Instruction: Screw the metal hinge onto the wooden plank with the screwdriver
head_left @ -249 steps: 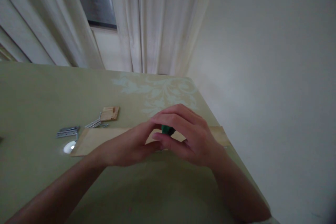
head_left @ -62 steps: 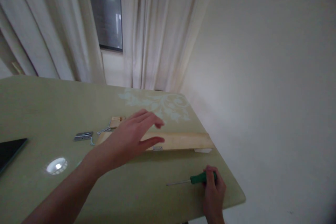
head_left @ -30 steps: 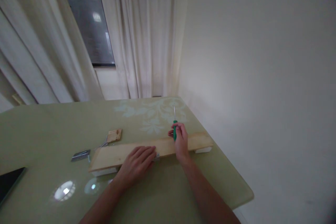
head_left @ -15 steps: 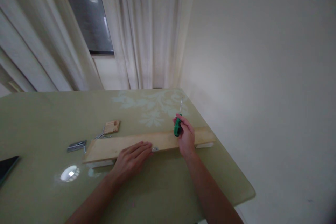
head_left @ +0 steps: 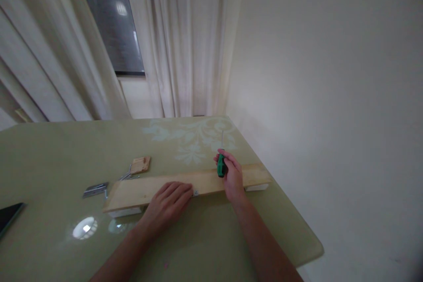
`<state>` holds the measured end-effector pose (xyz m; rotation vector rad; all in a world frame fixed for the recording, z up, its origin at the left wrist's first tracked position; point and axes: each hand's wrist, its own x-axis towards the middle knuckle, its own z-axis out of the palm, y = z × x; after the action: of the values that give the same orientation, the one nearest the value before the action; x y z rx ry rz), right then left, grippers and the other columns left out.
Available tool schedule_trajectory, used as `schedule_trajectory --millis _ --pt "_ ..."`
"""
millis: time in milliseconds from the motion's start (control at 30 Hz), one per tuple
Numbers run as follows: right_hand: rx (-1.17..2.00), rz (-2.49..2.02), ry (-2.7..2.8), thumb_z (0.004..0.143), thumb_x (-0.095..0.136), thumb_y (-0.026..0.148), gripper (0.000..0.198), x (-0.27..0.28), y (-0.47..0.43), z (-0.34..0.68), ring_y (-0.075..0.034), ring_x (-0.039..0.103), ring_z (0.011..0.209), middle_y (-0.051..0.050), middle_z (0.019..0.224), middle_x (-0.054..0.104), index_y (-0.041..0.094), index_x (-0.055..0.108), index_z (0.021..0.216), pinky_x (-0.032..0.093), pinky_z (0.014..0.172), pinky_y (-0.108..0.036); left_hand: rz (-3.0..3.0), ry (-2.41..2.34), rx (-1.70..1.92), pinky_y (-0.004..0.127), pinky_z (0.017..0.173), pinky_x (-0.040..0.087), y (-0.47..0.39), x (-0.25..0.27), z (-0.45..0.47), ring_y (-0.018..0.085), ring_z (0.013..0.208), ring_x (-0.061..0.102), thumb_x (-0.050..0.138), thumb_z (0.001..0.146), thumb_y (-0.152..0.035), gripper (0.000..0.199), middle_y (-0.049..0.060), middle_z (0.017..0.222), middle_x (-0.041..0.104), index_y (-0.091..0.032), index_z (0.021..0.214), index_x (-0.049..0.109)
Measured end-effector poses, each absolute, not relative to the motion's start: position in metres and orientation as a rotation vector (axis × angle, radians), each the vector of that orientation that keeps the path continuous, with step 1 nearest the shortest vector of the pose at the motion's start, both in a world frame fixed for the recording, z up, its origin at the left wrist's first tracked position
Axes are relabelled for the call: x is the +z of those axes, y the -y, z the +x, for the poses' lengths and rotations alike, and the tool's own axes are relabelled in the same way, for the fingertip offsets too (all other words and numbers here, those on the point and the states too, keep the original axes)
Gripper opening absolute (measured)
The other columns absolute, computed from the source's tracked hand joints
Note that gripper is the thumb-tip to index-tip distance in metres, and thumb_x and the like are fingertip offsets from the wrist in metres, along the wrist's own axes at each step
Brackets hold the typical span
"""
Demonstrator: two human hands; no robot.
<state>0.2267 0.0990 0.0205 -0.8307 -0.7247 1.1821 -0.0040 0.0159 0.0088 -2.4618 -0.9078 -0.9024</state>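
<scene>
A long pale wooden board (head_left: 205, 179) lies across the table, raised on white blocks at its two ends. Flat along its near edge rests my left hand (head_left: 172, 200), fingers stretched out, with the thumb side against a small metal bracket (head_left: 195, 192). The hand covers part of that bracket. My right hand (head_left: 233, 178) is closed around the green handle of a screwdriver (head_left: 221, 166), held over the board's right half. Its thin shaft points up and away, with the tip apart from the board.
Behind the board's left end lie a small wooden piece (head_left: 140, 165), some thin metal pieces (head_left: 126, 173) and a grey metal bundle (head_left: 95, 189). A dark flat object (head_left: 9, 216) sits at the table's left. A wall (head_left: 313, 97) runs along the right side.
My right hand has shifted slightly left, and the screwdriver stands a little more upright in view. My left hand now hides more of the bracket. The whole scene sits slightly lower.
</scene>
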Motion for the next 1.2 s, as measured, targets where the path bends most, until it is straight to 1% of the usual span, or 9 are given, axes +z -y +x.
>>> schedule_trajectory --millis 133,333,467,600,767,867,1000,1100,1200 --pt "1.164 -0.857 0.753 0.076 0.073 0.037 0.031 0.021 -0.097 0.226 -0.02 0.072 0.085 -0.006 0.094 0.079 0.024 0.082 0.102 0.055 0.085 -0.037 -2.473 0.888 -0.898 0.036 0.09 0.058 -0.017 0.007 -0.006 0.022 0.1 0.072 0.061 0.101 -0.018 0.02 0.01 0.115 0.078 -0.016 0.118 0.071" --pt "1.144 -0.841 0.739 0.076 0.077 0.041 0.031 0.022 -0.096 0.226 -0.021 0.074 0.087 -0.006 0.094 0.08 0.024 0.081 0.103 0.054 0.087 -0.038 -2.505 0.872 -0.81 0.039 0.096 0.057 -0.017 0.002 -0.01 0.024 0.11 0.071 0.058 0.101 -0.013 0.03 0.012 0.124 0.076 -0.016 0.129 0.068" --pt "1.183 -0.814 0.69 0.074 0.082 0.043 0.037 0.026 -0.096 0.226 -0.024 0.075 0.09 -0.006 0.093 0.08 0.023 0.08 0.106 0.055 0.088 -0.041 -2.485 0.856 -0.873 0.038 0.093 0.059 -0.015 0.008 -0.009 0.023 0.106 0.072 0.057 0.102 -0.016 0.025 0.012 0.12 0.078 -0.016 0.124 0.07" --pt "1.219 -0.746 0.664 0.075 0.082 0.045 0.038 0.028 -0.094 0.227 -0.025 0.077 0.091 -0.008 0.095 0.081 0.022 0.077 0.105 0.056 0.087 -0.041 -2.469 0.873 -0.957 0.036 0.088 0.06 -0.015 0.011 -0.006 0.021 0.099 0.074 0.059 0.102 -0.018 0.018 0.009 0.114 0.08 -0.017 0.115 0.071" --pt "1.169 -0.751 0.674 0.07 0.088 0.034 0.045 0.026 -0.092 0.225 -0.024 0.075 0.098 -0.009 0.104 0.081 0.023 0.075 0.111 0.055 0.093 -0.042 -2.468 0.894 -0.973 0.033 0.083 0.061 -0.017 0.006 -0.006 0.02 0.094 0.075 0.058 0.103 -0.018 0.016 0.008 0.11 0.081 -0.018 0.112 0.072" --pt "1.128 -0.814 0.7 0.067 0.09 0.03 0.046 0.026 -0.091 0.224 -0.02 0.072 0.089 -0.004 0.096 0.079 0.024 0.074 0.11 0.054 0.086 -0.037 -2.465 0.916 -0.991 0.031 0.081 0.061 -0.017 0.004 -0.007 0.019 0.092 0.075 0.06 0.102 -0.019 0.015 0.008 0.108 0.081 -0.019 0.11 0.072" --pt "1.071 -0.856 0.708 0.068 0.09 0.031 0.038 0.029 -0.09 0.226 -0.015 0.063 0.074 0.004 0.08 0.07 0.027 0.073 0.103 0.049 0.072 -0.03 -2.464 0.923 -1.01 0.03 0.082 0.061 -0.017 0.005 -0.007 0.017 0.091 0.075 0.059 0.103 -0.021 0.015 0.007 0.104 0.08 -0.02 0.106 0.073" --pt "1.105 -0.832 0.691 0.072 0.087 0.038 0.034 0.031 -0.089 0.226 -0.015 0.063 0.074 0.002 0.081 0.072 0.026 0.073 0.101 0.048 0.07 -0.029 -2.465 0.918 -1.021 0.03 0.081 0.061 -0.016 0.005 -0.007 0.018 0.091 0.074 0.059 0.103 -0.02 0.015 0.008 0.103 0.079 -0.02 0.107 0.073" --pt "1.134 -0.821 0.69 0.074 0.086 0.042 0.036 0.033 -0.089 0.226 -0.015 0.066 0.077 -0.002 0.086 0.076 0.024 0.074 0.103 0.048 0.072 -0.03 -2.505 0.894 -0.998 0.032 0.079 0.059 -0.015 0.004 -0.008 0.019 0.09 0.072 0.058 0.103 -0.017 0.015 0.009 0.103 0.078 -0.017 0.109 0.072"
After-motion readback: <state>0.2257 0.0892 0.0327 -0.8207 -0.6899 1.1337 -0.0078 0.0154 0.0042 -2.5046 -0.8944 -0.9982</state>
